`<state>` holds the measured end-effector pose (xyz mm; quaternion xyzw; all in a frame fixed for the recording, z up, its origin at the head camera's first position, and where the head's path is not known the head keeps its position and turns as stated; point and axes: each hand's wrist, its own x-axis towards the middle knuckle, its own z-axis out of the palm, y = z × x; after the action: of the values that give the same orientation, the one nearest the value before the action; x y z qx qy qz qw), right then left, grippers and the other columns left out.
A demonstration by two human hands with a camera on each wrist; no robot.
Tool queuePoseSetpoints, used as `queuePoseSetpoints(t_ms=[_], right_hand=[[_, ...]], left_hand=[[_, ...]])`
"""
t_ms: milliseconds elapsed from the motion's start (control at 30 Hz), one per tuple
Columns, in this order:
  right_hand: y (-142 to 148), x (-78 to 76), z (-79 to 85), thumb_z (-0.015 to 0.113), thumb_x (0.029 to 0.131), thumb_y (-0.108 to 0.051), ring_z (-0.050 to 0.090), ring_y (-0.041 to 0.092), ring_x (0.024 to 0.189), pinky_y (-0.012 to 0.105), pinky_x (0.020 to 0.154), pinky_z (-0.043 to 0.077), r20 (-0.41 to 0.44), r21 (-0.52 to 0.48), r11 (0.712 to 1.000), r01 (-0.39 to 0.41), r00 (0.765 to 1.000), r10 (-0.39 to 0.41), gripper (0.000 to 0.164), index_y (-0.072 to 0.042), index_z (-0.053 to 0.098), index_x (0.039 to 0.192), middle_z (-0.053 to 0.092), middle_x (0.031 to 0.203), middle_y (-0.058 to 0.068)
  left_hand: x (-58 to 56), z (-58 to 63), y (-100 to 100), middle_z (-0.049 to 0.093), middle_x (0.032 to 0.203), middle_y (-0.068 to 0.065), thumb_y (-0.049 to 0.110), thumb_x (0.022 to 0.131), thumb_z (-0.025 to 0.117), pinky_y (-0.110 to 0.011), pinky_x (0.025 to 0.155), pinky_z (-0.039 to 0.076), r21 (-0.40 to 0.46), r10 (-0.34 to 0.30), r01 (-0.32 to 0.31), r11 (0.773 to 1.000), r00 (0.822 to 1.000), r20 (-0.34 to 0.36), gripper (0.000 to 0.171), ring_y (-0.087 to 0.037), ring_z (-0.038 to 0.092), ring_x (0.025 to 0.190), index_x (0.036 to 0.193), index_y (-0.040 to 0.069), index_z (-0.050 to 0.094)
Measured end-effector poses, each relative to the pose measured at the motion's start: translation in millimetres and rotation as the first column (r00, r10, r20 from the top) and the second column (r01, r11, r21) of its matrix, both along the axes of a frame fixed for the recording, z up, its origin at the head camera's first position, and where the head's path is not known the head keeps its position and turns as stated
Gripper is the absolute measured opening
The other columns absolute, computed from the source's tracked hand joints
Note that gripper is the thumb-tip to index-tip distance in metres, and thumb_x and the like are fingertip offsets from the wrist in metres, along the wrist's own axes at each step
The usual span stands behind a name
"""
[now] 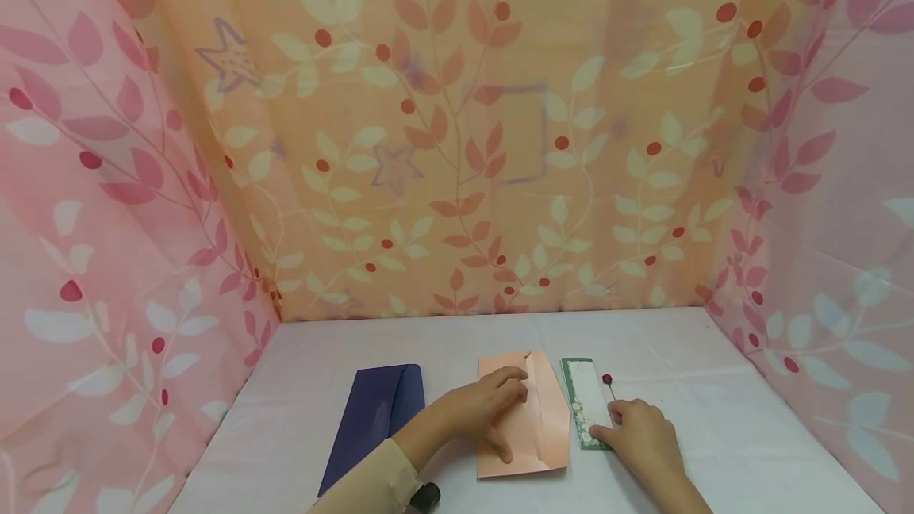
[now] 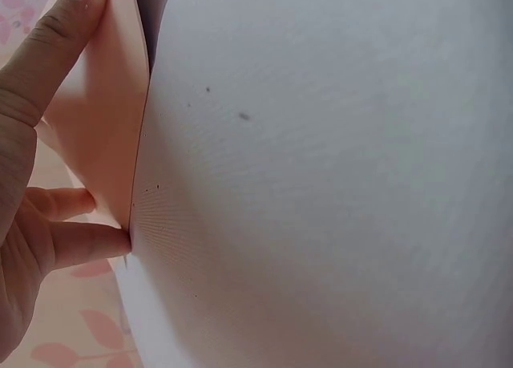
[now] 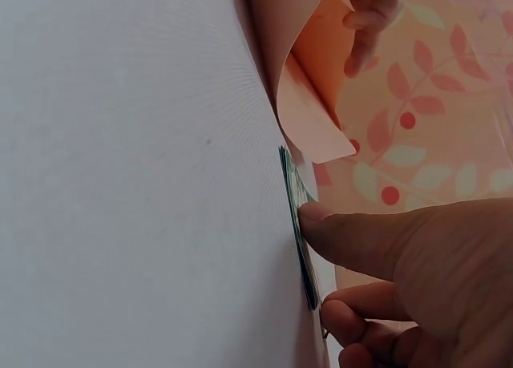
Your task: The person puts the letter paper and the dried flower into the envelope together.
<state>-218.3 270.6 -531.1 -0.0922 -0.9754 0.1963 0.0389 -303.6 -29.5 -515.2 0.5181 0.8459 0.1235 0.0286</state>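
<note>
Peach envelope: Laid (image 1: 527, 428) near the middle of the worktop (image 1: 664, 355) between its left and right edges; the flap (image 1: 553, 411) is folded out toward the right edge, so the mouth faces the card.
Left hand: Spread wide (image 1: 485, 407) on the peach envelope, thumb and fingers well apart; the paper is probably being steadied and the mouth kept raised.
Card: Placed (image 1: 581, 391) just beside the flap, toward the right edge; short reach from the mouth is presumably the reason.
Right hand: Narrowed (image 1: 646, 439) at the card, thumb on its face, index finger bent by its right side; whether the card is pinched cannot be told.
Red-headed stick: Set (image 1: 608, 380) beside the card; its lower end is hidden by the right hand.
Blue envelope: Laid (image 1: 371, 427) toward the left edge, touched by neither hand; working room appears to be left by this spacing.
Head view only: The card's white face and green floral border are shown.
Right wrist view only: The card is revealed as several thin layers, and the gaping mouth is seen from the side.
Left wrist view only: Fingertips are shown at the peach envelope's edge; the card is not shown.
</note>
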Motion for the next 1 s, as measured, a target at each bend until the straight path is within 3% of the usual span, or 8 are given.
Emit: queuePoseSetpoints(t_ms=[267, 567, 700, 833, 1000], right_hand=[[-4.7, 3.2, 2.9, 0.089, 0.074, -0.043, 0.065, 0.048, 0.109, 0.059, 0.085, 0.052, 0.028, -0.063, 0.996, 0.058, 0.998, -0.057, 0.066, 0.004, 0.071, 0.118, 0.075, 0.107, 0.019], [-6.4, 6.4, 5.8, 0.090, 0.075, -0.036, 0.069, 0.042, 0.101, 0.054, 0.078, 0.053, 0.018, -0.147, 0.986, 0.082, 0.997, -0.081, 0.065, 0.005, 0.069, 0.120, 0.076, 0.103, 0.017], [-6.9, 5.1, 5.0, 0.091, 0.075, -0.034, 0.070, 0.032, 0.094, 0.053, 0.078, 0.052, 0.029, -0.173, 0.979, 0.103, 0.995, -0.100, 0.067, 0.007, 0.067, 0.122, 0.075, 0.102, 0.016], [-7.1, 4.3, 4.9, 0.091, 0.074, -0.034, 0.066, 0.024, 0.086, 0.052, 0.078, 0.053, 0.031, -0.178, 0.978, 0.112, 0.994, -0.108, 0.070, 0.008, 0.065, 0.124, 0.074, 0.097, 0.014], [-7.9, 4.2, 5.8, 0.092, 0.073, -0.033, 0.060, 0.021, 0.080, 0.047, 0.073, 0.052, 0.022, -0.175, 0.978, 0.110, 0.994, -0.108, 0.068, 0.008, 0.066, 0.121, 0.071, 0.089, 0.008]], left_hand=[[0.7, 0.8, -0.2, 0.029, 0.162, -0.003, 0.067, 0.069, 0.079, -0.026, 0.113, 0.042, 0.003, -0.002, 0.002, 1.000, 1.000, -0.001, 0.085, -0.013, 0.039, 0.144, 0.132, 0.023, 0.042], [-0.1, 0.0, -0.6, 0.028, 0.162, 0.000, 0.069, 0.069, 0.078, -0.026, 0.112, 0.043, -0.003, 0.006, -0.006, 1.000, 1.000, -0.003, 0.085, -0.012, 0.038, 0.144, 0.133, 0.024, 0.042], [-0.5, 0.2, -0.2, 0.027, 0.162, 0.003, 0.069, 0.069, 0.078, -0.026, 0.113, 0.042, -0.004, 0.010, -0.010, 1.000, 1.000, -0.004, 0.086, -0.012, 0.038, 0.144, 0.133, 0.024, 0.042], [-0.4, 0.4, 0.1, 0.028, 0.162, 0.002, 0.067, 0.068, 0.080, -0.027, 0.113, 0.042, 0.001, 0.008, -0.008, 1.000, 1.000, 0.001, 0.086, -0.013, 0.039, 0.143, 0.132, 0.024, 0.043], [0.8, 1.0, -0.3, 0.028, 0.162, 0.001, 0.066, 0.068, 0.081, -0.028, 0.113, 0.042, 0.004, 0.014, -0.014, 1.000, 1.000, 0.012, 0.086, -0.013, 0.039, 0.143, 0.132, 0.024, 0.043]])
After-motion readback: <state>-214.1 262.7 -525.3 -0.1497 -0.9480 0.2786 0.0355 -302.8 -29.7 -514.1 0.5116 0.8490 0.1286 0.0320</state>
